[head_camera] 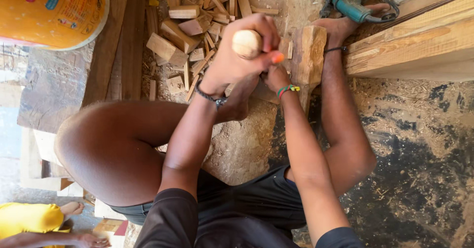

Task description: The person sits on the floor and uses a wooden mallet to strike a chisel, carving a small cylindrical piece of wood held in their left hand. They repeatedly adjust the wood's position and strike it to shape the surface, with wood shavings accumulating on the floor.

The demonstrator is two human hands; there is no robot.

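Wood chips and sawdust coat the ground where a person sits with knees drawn up, both arms reaching toward twelve o'clock. Nearest the camera, the left hand (236,62) is clenched around a pale wooden handle (246,43), its rounded end pointing up at the lens. Just beside it at three o'clock, the right hand (275,75), a striped band at its wrist, is mostly hidden behind the left, so whether it is curled or spread cannot be told; it sits against a rough wooden block (309,53) that stands between the feet. Beyond the hands, at eleven o'clock, lies a heap of cut wood offcuts (190,28). Farther off, a teal power tool (351,7) rests at one o'clock, a thick timber beam (414,48) at two o'clock, and an orange bucket (52,11) at ten o'clock.
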